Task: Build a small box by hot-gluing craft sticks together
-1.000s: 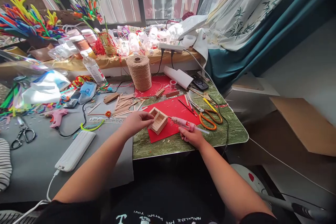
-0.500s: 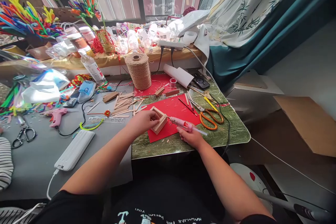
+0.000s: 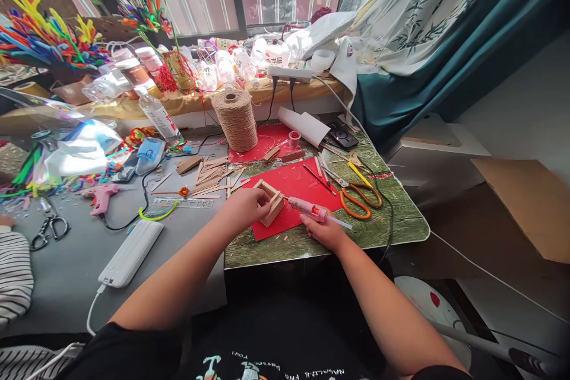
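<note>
The left hand [image 3: 243, 209] is closed on a small open box of pale wooden sticks [image 3: 271, 202]. Its fingers [image 3: 262, 206] clasp the box's near-left wall, and the box sits tilted on a red paper sheet [image 3: 307, 185] on the green wood-patterned desk [image 3: 396, 219].

The right hand [image 3: 326, 231] is wrapped round the grip of a pink glue gun [image 3: 308, 209]. The gun's long axis runs nearly level from right to left, with a clear glue stick poking out of its back end, off to the right of those fingers. Its nozzle points straight at the box's right wall and ends just beside it; whether it touches cannot be told.

So the box lies directly left of the right hand's fingers, between the two hands. The left hand is the nearer one, already on it.

Beyond the right hand's fingers, a little farther right, lie orange-handled scissors [image 3: 361, 202]. Beyond the left hand's fingers are loose flat wooden sticks [image 3: 209, 177], and farther on stands a fat spool of brown twine [image 3: 236, 120].

A clear plastic bottle [image 3: 158, 116], far to the left of the fingers, has a label with red characters too small to read. The white jars on the windowsill [image 3: 272, 58] also show red characters I cannot make out. White lettering on the person's black shirt [image 3: 285, 368] appears upside down and is not legible.
</note>
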A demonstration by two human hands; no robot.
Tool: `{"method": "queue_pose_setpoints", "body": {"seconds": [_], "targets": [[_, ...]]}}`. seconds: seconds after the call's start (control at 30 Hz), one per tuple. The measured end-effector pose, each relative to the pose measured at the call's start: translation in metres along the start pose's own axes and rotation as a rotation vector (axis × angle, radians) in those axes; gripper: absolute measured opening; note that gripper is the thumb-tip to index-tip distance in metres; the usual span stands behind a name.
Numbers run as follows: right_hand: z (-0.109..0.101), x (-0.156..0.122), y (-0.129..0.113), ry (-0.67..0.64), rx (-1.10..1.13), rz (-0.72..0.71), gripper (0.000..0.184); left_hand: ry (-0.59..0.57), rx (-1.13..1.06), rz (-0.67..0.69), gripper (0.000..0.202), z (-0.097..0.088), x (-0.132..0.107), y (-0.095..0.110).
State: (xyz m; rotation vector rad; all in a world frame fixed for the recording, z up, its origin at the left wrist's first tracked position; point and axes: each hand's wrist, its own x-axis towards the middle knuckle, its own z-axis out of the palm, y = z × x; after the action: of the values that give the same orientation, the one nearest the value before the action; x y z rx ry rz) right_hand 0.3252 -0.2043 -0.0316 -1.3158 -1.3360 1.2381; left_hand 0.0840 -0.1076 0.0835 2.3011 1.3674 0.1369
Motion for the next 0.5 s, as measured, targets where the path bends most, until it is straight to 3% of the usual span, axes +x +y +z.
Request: {"method": "queue_pose_setpoints", "body": {"seconds": [0.23,0.5], "targets": [[0.001,0.000,-0.003,0.015,0.024,0.030,0.035,0.001,-0.071,-0.029,0.021,0.000,-0.001,-0.005],[0.001,0.001,-0.002,0.014,0.032,0.054,0.037,0.017,-0.146,-0.031,0.025,0.004,-0.001,-0.014]]}}
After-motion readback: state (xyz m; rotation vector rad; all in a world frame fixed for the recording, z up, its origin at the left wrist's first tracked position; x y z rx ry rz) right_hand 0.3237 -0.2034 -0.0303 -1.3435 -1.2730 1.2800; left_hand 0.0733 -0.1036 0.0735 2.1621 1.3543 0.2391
